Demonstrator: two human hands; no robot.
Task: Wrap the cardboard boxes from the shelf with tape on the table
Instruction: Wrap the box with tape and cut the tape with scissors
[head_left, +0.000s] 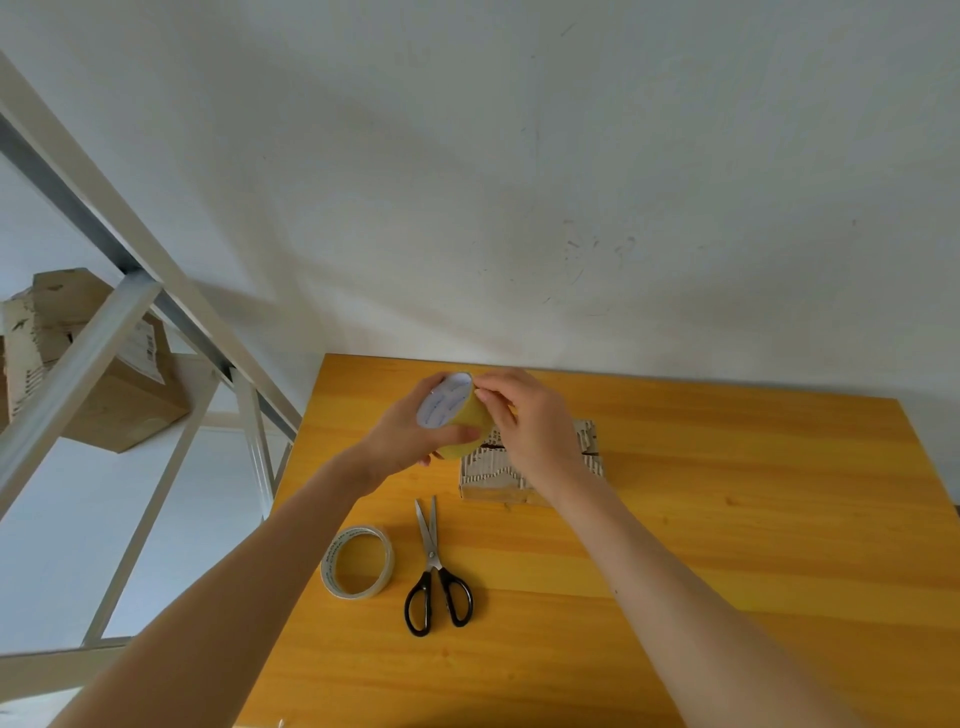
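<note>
— What fills most of the view?
— A pale wall (519, 182), scuffed in places. Below it a yellow-orange wooden table (727, 545) stands against it.

— And off to the left?
— A white metal shelf (78, 364), seen at a slant. Brown cardboard boxes (124, 400) are stacked on it, and one bears a printed label.

— Is any box on the table?
— Yes, a cardboard box (493, 475) lies flat near the table's far edge, well apart from the shelf. Its top shows torn, ribbed corrugation with a dark slit across the middle. The right forearm crosses over part of it.

— Where are the hands?
— Both are raised over the box's left end, close together. The left hand (410, 431) grips a yellow tape roll (474, 422), fingers curled behind it and thumb pressed across the front. The roll's white core faces the camera. The right hand (530, 421) brings thumb and forefinger into a narrow pinch at the roll's upper edge, and its other fingers curl loosely behind.

— Is any tape pulled free?
— I cannot tell; the fingertips cover that spot.

— Anything smaller?
— Black-handled scissors (434, 562) lie on the table nearer than the box, blades nearly together and pointing towards it. Just left of them a clear tape roll (328, 564) lies flat, not touching them.
</note>
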